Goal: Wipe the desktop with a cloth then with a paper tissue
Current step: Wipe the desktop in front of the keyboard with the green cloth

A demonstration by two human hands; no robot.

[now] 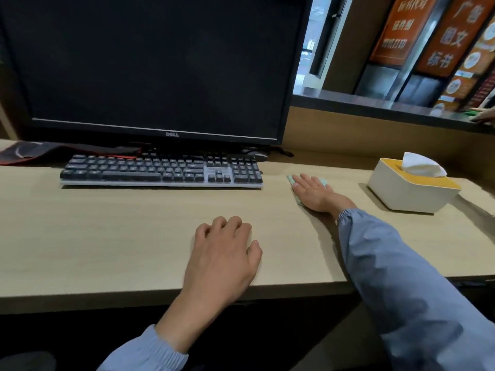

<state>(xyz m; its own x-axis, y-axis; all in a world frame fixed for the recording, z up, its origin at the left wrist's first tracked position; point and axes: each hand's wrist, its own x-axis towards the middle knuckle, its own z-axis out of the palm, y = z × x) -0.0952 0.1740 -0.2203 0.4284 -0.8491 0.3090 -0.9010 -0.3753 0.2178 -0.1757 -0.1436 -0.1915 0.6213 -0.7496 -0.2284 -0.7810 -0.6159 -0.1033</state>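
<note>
Light wooden desktop (107, 236); keyboard (160, 171) far left of centre; monitor (150, 65) behind it; tissue box (409, 194) far right; green cloth (289, 180) between them.

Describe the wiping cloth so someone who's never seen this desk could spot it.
From the big dark monitor, drop to the desktop right of the keyboard. There the right hand lies flat on the cloth. It is pale mint green, only edges showing, unlike the white tissue nearby.
</note>
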